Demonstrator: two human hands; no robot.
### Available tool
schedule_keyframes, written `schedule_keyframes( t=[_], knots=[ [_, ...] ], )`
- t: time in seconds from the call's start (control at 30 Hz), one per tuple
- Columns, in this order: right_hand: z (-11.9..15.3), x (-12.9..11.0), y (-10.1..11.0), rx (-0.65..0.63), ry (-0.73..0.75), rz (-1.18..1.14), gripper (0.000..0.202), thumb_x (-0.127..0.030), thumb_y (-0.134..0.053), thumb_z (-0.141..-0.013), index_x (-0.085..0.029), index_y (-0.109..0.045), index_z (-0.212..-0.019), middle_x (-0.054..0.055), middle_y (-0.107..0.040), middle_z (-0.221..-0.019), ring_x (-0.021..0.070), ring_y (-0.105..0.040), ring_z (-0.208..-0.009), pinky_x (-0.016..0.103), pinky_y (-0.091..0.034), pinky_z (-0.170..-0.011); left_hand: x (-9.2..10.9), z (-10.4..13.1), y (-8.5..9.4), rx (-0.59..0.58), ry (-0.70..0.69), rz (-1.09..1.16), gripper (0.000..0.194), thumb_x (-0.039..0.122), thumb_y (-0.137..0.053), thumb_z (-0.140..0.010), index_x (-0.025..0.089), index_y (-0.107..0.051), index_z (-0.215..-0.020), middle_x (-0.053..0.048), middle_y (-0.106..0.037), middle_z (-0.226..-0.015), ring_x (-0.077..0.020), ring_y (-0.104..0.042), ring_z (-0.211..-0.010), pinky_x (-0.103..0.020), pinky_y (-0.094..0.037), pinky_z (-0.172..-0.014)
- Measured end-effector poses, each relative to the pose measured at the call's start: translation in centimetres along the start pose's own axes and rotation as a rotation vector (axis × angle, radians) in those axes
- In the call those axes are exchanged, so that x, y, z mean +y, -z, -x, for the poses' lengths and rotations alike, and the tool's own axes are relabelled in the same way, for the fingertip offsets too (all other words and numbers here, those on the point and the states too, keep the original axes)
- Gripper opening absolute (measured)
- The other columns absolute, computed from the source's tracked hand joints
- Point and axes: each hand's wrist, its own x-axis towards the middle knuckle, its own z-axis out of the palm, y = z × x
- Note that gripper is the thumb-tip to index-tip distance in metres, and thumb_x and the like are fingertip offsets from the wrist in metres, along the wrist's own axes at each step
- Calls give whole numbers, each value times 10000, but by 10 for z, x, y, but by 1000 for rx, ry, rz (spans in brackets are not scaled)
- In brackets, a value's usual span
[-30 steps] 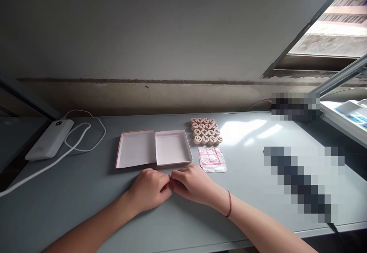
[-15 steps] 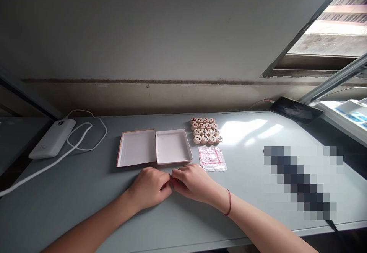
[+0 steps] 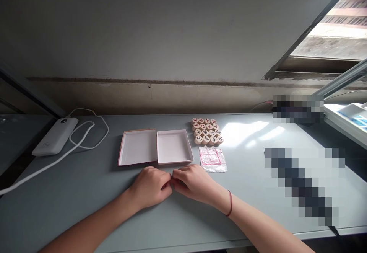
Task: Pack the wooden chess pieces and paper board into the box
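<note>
My left hand (image 3: 150,187) rests on the desk with its fingers curled, just in front of an open box. My right hand (image 3: 192,183), a thin red cord at its wrist, is also curled, and the fingertips of both hands meet. I see nothing between them. The box's shallow left half (image 3: 138,147) and right half (image 3: 174,147) lie side by side, their white insides facing up. Behind my right hand is a folded thin sheet (image 3: 212,159) with red lines. Beyond it, round wooden Chinese chess pieces (image 3: 207,131) stand in stacked rows, marked in red and black.
A white power bank (image 3: 56,136) with a white cable (image 3: 51,165) lies on the grey desk (image 3: 137,230) at left. To the right are a pixelated dark long object (image 3: 299,186) and a white power strip (image 3: 349,117). A wall (image 3: 172,31) closes off the back.
The view has shifted slightly, so the things on the desk sit a little further right. My hands keep the same pose, and nothing on the desk has been moved.
</note>
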Motion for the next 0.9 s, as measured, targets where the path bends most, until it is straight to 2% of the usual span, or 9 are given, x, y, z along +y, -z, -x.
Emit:
schedule_keyframes(
  t=[0.1,0.17,0.27,0.37,0.47,0.6,0.73,0.8,0.9],
  knots=[
    [8,10,22,-22,-9,-75,124,-175,-547,-785,-192,-510,-668,-32,-536,-591,77,-387,-515,209,-240,-510,1,1,2,130,-81,-39,203,113,-461,-760,181,-462,-569,37,-487,-486,-110,-393,-456,-272,-262,-503],
    [17,23,42,-11,-82,-93,66,-202,-567,-773,-199,-542,-712,-24,-562,-639,86,-446,-556,206,-302,-555,2,-1,7,244,-106,-86,241,126,-457,-825,181,-498,-594,25,-491,-520,-123,-421,-517,-276,-301,-542],
    [32,47,63,-51,-273,-45,60,-247,-567,-760,-205,-533,-733,-5,-588,-701,114,-481,-610,226,-329,-569,1,-5,14,365,-56,-181,161,171,-489,-889,187,-623,-802,-17,-623,-743,-165,-510,-715,-297,-364,-667],
    [42,64,67,-152,-490,0,171,-332,-582,-739,-209,-472,-696,1,-578,-683,127,-453,-592,238,-312,-527,-5,-8,15,387,10,-307,185,211,-525,-899,198,-632,-1049,-58,-659,-1033,-223,-521,-905,-343,-367,-746],
    [43,71,59,-202,-589,32,232,-340,-562,-729,-211,-395,-633,-9,-534,-620,121,-392,-557,245,-278,-500,-11,-9,11,330,13,-378,140,174,-513,-905,208,-644,-939,-33,-667,-1047,-225,-516,-919,-362,-341,-751],
    [40,74,50,-203,-602,26,216,-262,-500,-741,-209,-350,-595,-25,-463,-557,111,-329,-528,253,-236,-485,-13,-8,8,287,-23,-354,180,102,-486,-893,194,-616,-810,-3,-682,-957,-199,-521,-897,-366,-319,-757],
    [40,71,57,-175,-560,6,279,-218,-501,-739,-211,-281,-567,-45,-363,-509,102,-261,-506,255,-206,-473,-9,-4,10,259,-69,-276,164,117,-468,-885,178,-595,-802,-22,-675,-1042,-199,-521,-944,-378,-307,-768],
    [39,61,65,-94,-472,-63,291,-238,-495,-784,-212,-296,-574,-48,-372,-514,99,-282,-504,244,-233,-478,-6,-1,10,241,-97,-243,151,130,-469,-879,177,-588,-799,-27,-669,-1072,-199,-520,-950,-381,-301,-771],
    [29,38,70,122,-298,-115,214,-240,-476,-846,-206,-409,-645,-30,-477,-588,101,-383,-536,230,-309,-516,1,4,9,201,-144,-207,129,145,-484,-867,180,-585,-796,-34,-664,-1082,-199,-519,-937,-378,-298,-768]
  ],
)
